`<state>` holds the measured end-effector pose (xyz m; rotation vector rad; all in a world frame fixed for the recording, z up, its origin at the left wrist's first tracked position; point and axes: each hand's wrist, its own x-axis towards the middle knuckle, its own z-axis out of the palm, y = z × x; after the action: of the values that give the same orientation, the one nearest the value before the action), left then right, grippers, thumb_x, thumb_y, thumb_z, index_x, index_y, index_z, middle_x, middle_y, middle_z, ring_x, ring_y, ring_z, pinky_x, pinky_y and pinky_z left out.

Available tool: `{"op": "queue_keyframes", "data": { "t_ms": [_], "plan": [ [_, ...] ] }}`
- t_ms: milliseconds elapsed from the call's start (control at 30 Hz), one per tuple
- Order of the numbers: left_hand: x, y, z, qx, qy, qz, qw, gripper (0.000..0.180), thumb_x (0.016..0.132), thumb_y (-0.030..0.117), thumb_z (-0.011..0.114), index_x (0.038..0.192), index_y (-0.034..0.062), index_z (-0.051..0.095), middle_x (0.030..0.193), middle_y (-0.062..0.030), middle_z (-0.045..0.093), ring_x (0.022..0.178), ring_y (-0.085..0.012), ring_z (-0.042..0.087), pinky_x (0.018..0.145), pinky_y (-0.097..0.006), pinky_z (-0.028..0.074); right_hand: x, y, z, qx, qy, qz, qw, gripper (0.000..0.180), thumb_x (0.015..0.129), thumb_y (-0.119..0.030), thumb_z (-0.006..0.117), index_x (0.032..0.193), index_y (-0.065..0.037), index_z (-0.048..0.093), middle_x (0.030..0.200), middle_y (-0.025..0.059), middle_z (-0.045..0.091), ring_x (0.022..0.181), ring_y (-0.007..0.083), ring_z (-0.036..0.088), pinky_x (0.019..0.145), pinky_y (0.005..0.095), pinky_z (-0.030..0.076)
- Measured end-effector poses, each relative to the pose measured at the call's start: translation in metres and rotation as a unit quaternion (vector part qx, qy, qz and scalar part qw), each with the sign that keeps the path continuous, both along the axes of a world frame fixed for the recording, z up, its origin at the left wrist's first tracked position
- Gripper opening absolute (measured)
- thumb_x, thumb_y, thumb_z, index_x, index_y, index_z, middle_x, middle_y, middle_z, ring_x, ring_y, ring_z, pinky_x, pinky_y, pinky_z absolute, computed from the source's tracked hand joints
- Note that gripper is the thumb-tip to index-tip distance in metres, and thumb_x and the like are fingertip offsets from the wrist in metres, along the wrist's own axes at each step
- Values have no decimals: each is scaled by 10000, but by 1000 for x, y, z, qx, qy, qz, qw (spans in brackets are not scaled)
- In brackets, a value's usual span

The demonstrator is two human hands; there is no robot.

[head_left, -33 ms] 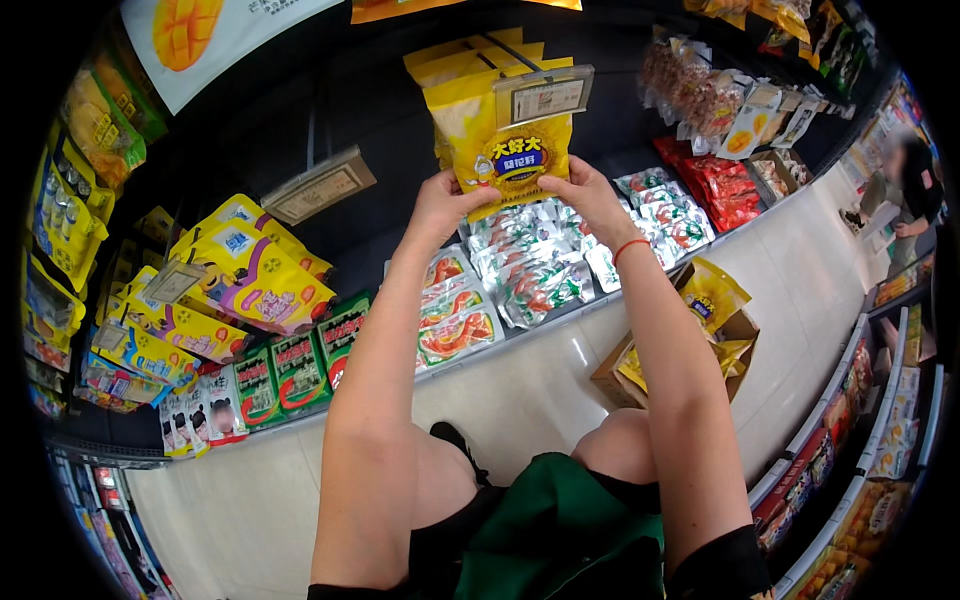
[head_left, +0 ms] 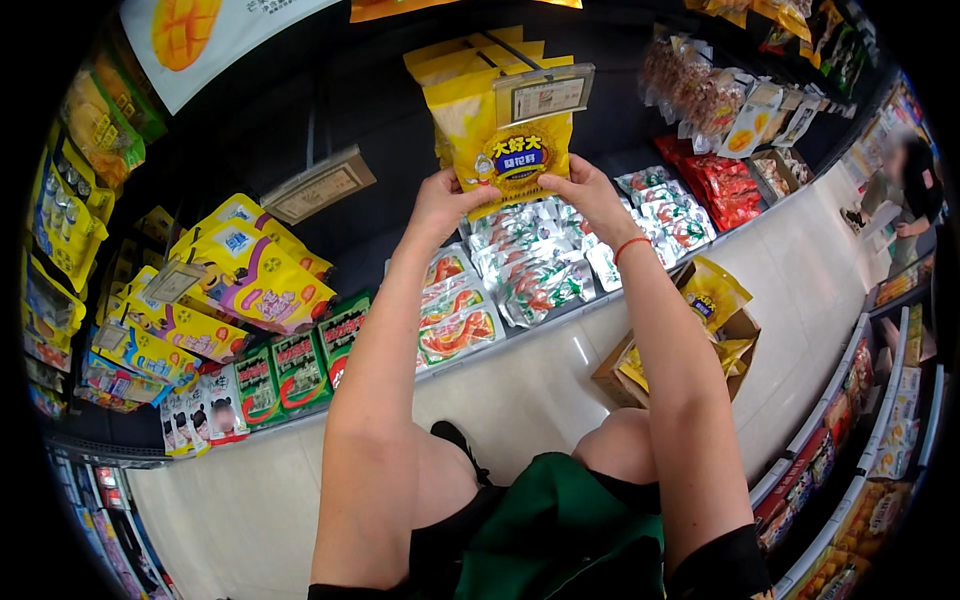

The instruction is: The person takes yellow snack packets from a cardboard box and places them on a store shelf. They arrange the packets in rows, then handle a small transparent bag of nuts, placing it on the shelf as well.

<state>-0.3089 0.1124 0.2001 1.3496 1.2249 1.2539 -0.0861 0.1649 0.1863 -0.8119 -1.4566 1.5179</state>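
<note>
A yellow bag of sunflower seeds (head_left: pixel 470 150) hangs at the front of a metal peg hook, with more yellow bags behind it. My left hand (head_left: pixel 446 203) grips its lower left corner, thumb on the front. On the lower right edge, my right hand (head_left: pixel 588 198) pinches the bag in the same way; the fingers of both hands are mostly hidden behind it. A clear price tag holder (head_left: pixel 545 97) at the hook's end overlaps the bag's upper right. Just below my hands lie silver snack packets (head_left: pixel 530 265) on the shelf.
On the floor by my right forearm stands an open cardboard box (head_left: pixel 740 328) of yellow bags. An unused hook with a tag holder (head_left: pixel 318 187) juts out at left, near hanging yellow-and-pink pouches (head_left: pixel 250 265). Another shelf (head_left: pixel 850 440) runs along the right; a person (head_left: pixel 915 185) is farther off.
</note>
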Motion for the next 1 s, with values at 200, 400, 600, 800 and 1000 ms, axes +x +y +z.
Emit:
{"op": "queue_keyframes", "data": {
  "t_ms": [200,400,600,800,1000],
  "plan": [
    [-8,-2,24,31,-21,72,997,369,845,149,654,1176,17,556,1066,-54,629,942,-106,591,840,-252,462,-1,-3,7,-7,-22,20,1000,409,827,-113,675,1191,18,541,1067,37,623,967,92,554,893,222,405],
    [-11,5,50,93,-96,111,985,295,903,153,582,1167,22,581,1022,-20,634,876,-72,577,797,-225,455,9,1,14,-11,-86,14,996,384,838,-109,658,1181,30,554,1055,35,631,965,89,560,879,218,418],
    [-4,8,47,111,-106,165,974,225,880,149,621,1059,13,632,943,-17,652,806,-66,585,754,-208,463,7,2,13,4,-95,2,995,335,849,-169,658,1136,-10,588,941,-15,610,784,38,473,708,178,379],
    [-4,2,41,99,-102,103,984,226,847,104,655,1034,-16,613,926,-44,663,828,-76,615,728,-204,485,11,4,-2,-73,-37,-50,995,342,822,-122,674,1124,10,583,960,29,632,880,93,565,798,225,450],
    [0,1,41,60,-115,126,983,202,865,152,643,990,-5,619,898,-41,657,806,-80,618,712,-219,506,-7,-19,-34,-284,75,-1,956,301,845,-132,647,1124,-67,557,1001,17,634,907,121,583,818,280,459]
  ]
}}
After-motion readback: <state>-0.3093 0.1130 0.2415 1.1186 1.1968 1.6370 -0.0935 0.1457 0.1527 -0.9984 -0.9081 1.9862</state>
